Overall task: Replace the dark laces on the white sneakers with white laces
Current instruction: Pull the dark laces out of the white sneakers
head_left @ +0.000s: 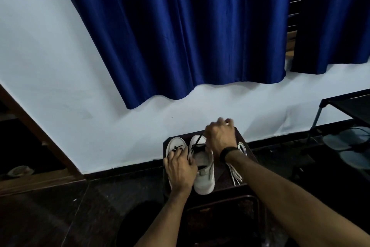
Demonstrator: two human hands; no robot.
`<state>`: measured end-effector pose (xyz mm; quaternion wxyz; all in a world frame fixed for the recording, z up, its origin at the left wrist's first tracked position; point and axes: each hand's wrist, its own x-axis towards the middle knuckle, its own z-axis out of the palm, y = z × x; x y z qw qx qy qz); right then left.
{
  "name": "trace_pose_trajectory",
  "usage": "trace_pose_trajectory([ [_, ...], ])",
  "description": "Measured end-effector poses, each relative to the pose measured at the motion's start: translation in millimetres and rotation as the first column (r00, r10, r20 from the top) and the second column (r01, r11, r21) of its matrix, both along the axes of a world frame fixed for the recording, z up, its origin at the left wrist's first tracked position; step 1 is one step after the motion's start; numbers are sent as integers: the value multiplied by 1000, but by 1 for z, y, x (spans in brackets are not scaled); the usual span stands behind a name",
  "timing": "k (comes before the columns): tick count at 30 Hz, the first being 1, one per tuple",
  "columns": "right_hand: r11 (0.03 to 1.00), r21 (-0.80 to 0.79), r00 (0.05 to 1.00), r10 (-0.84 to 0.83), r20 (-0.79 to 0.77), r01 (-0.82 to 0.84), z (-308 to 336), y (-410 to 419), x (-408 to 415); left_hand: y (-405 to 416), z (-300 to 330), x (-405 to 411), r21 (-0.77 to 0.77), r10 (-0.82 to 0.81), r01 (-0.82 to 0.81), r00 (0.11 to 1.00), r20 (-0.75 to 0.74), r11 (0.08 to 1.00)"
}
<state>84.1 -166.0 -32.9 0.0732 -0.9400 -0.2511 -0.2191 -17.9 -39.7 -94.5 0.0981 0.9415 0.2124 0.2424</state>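
Two white sneakers stand side by side on a small dark stool. The left sneaker has its dark lace in place. My left hand rests across the gap between the shoes and steadies the right sneaker. My right hand is raised above that shoe's toe, pinching a strand of its dark lace, which runs taut up from the eyelets. White laces lie loose on the stool to the right of the shoes.
A blue curtain hangs on the white wall behind the stool. A dark shoe rack with slippers under it stands at the right. A wooden door frame runs along the left. The floor is dark.
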Motion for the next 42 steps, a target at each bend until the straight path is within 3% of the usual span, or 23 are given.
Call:
trace_pose_trajectory([
  [2, 932, 202, 949, -270, -164, 300, 15, -15, 13, -2, -1, 1, 9, 13, -13, 1000, -5, 1000],
  [4, 901, 197, 898, -318, -304, 386, 19, -26, 25, -3, -1, 1, -4, 17, -17, 1000, 19, 1000],
  [6, 966, 115, 931, -188, -312, 233, 11, -25, 29, -5, -1, 1, -19, 27, -26, 998, 51, 999],
  [9, 962, 170, 912, 260, -318, -215, 3, -11, 16, -5, -4, 2, -5, 31, -31, 998, 55, 1000],
  [11, 909, -14, 858, 388, -336, -416, -4, 4, 1, -4, -5, 2, 11, 27, -28, 998, 55, 1000],
  [13, 866, -206, 881, 405, -245, -456, -14, 17, -9, -3, -6, 0, 21, 35, -36, 998, 48, 999],
  [15, 882, -245, 915, 382, -129, -402, -16, 21, -11, -2, -6, -1, 30, 38, -40, 998, 44, 999],
  [17, 934, -173, 950, 307, -62, -313, -14, 17, -7, -3, -5, -1, 32, 36, -37, 999, 37, 999],
  [22, 993, 102, 994, 62, -94, -52, -21, 8, -15, -7, -1, 3, 24, 9, -10, 999, 51, 1000],
  [23, 972, 234, 989, 8, -151, 28, -22, 6, -14, -6, -1, 2, 21, 10, -11, 999, 50, 1000],
  [26, 786, 569, 940, -46, -338, 242, 0, -12, 13, -3, 1, 1, 2, 33, -33, 998, 59, 999],
  [27, 774, 587, 919, 18, -395, 237, 10, -20, 25, -2, 1, 1, 6, 35, -35, 998, 54, 999],
  [29, 854, 497, 848, 144, -510, 154, 28, -33, 36, -2, 3, 5, 39, 24, -25, 999, 23, 999],
  [31, 939, 331, 789, 132, -601, 96, 31, -38, 39, -2, 8, 12, 105, 4, -2, 1000, -25, 995],
  [34, 970, 214, 754, 55, -654, 115, 18, -40, 33, 4, 16, 27, 177, -100, 126, 984, -148, 976],
  [37, 955, 262, 761, 64, -645, 141, 3, -29, 19, 10, 17, 45, 220, -171, 221, 959, -227, 950],
  [42, 933, 336, 748, 131, -650, 129, -26, -2, 1, 14, 17, 60, 237, -208, 253, 958, -197, 938],
])
